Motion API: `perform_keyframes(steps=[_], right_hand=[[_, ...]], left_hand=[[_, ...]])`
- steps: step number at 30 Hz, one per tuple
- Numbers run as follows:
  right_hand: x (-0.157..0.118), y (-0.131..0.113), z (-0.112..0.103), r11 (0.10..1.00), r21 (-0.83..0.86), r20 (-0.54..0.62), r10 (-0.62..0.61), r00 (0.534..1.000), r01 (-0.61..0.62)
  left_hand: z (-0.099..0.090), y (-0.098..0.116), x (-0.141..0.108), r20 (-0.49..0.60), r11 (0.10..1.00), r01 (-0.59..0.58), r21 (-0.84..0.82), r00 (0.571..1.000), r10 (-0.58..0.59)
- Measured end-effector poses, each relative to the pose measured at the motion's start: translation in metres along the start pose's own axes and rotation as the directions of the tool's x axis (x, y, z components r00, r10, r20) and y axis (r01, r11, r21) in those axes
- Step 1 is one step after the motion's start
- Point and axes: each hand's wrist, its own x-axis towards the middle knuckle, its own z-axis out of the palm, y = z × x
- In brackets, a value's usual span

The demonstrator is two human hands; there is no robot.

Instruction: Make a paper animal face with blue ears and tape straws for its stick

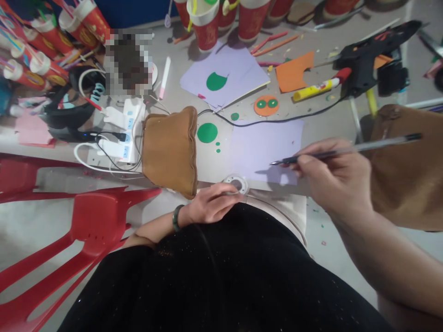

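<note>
My right hand [337, 177] is closed round a pen [374, 145], its tip pointing left above a light purple sheet [266, 143]. At the table's front edge my left hand [212, 203] grips a white ring-shaped roll [244, 183] with its fingers. Left of the sheet lie a green paper circle [207, 133] and small green dots. Behind it is an orange oval [266, 111] bearing two green pieces. Farther back, a cut green piece [216, 81] rests on purple paper [242, 69].
A brown cushion-like sleeve [168, 150] and a power strip [128, 133] sit to the left. Behind stand red cups [204, 30]. A black glue gun [360, 60] and yellow marker [313, 90] lie at the right back. Red chairs [98, 214] are at the left.
</note>
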Motion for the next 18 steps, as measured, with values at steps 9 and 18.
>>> perform_keyframes(steps=[9, 18], right_hand=[[0.019, 0.006, -0.044, 0.915, -0.263, -0.212, -0.364, 0.907, 0.306], [0.06, 0.01, -0.101, 0.525, -0.705, 0.358, -0.317, 0.878, 0.477]], left_hand=[[-0.092, -0.032, 0.057, -0.202, 0.879, -0.037, 0.475, 0.968, 0.15], [-0.075, -0.127, 0.151, 0.262, 0.637, 0.264, 0.724, 0.749, -0.608]])
